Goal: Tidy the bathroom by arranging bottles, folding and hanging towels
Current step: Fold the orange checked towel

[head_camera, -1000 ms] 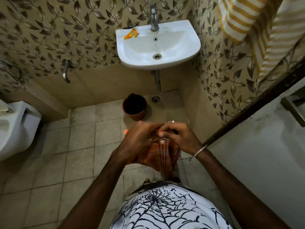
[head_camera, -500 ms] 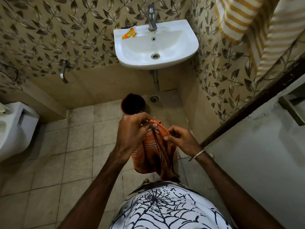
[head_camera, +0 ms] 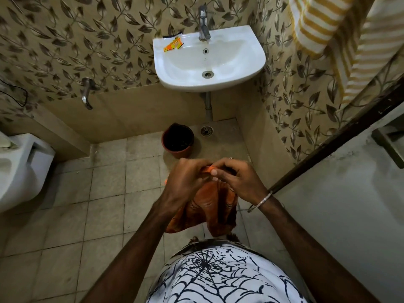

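Now, with our left hand (head_camera: 185, 182) and right hand (head_camera: 237, 182) each keeping a pinching grip on the top edge of the orange towel (head_camera: 209, 213) hanging above the floor, we should match corners squarely before folding.

left hand (head_camera: 185, 182) pinching | right hand (head_camera: 238, 182) pinching | hands touching, forearms extended
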A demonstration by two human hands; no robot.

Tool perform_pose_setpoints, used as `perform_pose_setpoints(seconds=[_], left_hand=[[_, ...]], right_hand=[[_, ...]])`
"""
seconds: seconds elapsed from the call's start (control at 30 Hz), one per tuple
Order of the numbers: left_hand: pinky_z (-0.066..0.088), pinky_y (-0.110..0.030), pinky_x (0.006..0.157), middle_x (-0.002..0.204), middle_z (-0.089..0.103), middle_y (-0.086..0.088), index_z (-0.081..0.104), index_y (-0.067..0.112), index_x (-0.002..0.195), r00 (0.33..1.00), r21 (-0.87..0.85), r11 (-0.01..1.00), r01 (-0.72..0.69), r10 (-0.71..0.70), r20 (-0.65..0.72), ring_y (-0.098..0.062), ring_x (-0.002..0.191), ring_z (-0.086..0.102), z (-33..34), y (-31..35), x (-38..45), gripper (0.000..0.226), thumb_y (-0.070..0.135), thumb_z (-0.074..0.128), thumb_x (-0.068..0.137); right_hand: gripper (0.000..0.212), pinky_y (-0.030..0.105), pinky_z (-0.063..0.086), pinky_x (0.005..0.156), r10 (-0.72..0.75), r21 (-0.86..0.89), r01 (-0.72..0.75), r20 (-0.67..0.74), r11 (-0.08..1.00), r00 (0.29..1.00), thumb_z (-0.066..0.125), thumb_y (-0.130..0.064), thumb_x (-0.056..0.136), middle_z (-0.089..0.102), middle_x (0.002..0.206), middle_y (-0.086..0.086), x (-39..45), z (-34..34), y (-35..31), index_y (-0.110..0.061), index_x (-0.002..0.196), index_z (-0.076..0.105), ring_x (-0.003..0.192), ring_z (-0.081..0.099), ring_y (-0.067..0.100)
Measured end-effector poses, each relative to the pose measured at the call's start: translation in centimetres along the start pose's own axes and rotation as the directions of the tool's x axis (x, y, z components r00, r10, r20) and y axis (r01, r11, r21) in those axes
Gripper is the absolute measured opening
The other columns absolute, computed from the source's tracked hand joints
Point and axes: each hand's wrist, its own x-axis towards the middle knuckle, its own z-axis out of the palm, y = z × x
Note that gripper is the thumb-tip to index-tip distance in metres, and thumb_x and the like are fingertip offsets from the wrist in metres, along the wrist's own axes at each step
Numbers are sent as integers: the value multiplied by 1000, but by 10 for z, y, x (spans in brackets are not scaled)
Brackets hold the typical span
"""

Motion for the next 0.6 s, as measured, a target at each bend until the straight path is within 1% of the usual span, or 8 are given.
perform_pose_setpoints(seconds=[0.07,0.13,0.27,0.33,0.4,0.47,0.53,0.6], left_hand=[[56,-26,63,83,75,3,76,16,98,998,-3,1000,12,-12,-61,-2,70,66,-2,-1,0,17,24,76,83],[53,-20,60,79,75,5,76,17,92,996,15,1000,-5,6,-94,0,67,64,-3,-1,1,12,23,76,82],[56,-21,64,83,75,5,76,16,92,988,-9,1000,-9,7,-157,-3,74,68,-6,-3,0,10,18,77,82],[54,-15,66,84,75,7,77,17,92,978,-40,999,21,-28,-207,1,76,67,-11,-7,1,13,21,79,80],[50,-7,67,85,75,9,77,17,92,969,-68,996,58,-73,-237,5,76,66,-16,-11,2,15,24,80,78],[47,-4,67,86,75,9,76,18,92,962,-62,994,91,-103,-252,8,76,63,-19,-16,2,16,25,80,78],[51,-10,72,91,76,6,76,18,96,955,-36,989,143,-147,-256,3,80,66,-20,-19,2,20,25,80,78],[50,-18,80,105,76,0,72,18,113,953,32,982,188,-174,-249,-10,93,70,-19,-21,1,40,24,83,75]], right_hand=[[13,33,54,73,36,32,-35,-18,999,999,70,-25,91,70,88,-4,0,-2,0,-15,98,71,83,67,14],[16,29,52,69,86,80,-85,-16,993,996,72,-32,88,67,83,-6,-2,-4,3,-17,93,69,77,64,11],[29,31,46,66,144,88,-144,12,986,990,73,-45,83,63,74,-7,-10,-4,19,-16,83,69,70,57,11],[33,32,45,65,172,71,-172,2,982,985,72,-48,81,62,72,-6,-15,-6,28,-16,79,69,69,56,10],[29,34,49,66,205,47,-204,-11,978,979,73,-45,82,65,73,-5,-18,-9,33,-17,79,70,70,59,12],[20,44,54,72,220,43,-219,-25,975,975,73,-37,85,70,79,-1,-19,-12,35,-16,83,72,77,66,18],[14,49,55,78,216,44,-214,-46,976,975,73,-30,87,72,83,0,-17,-13,34,-16,85,72,82,68,21],[11,51,56,82,196,41,-194,-63,980,979,73,-28,88,74,88,0,-14,-13,31,-17,89,74,88,70,23]])
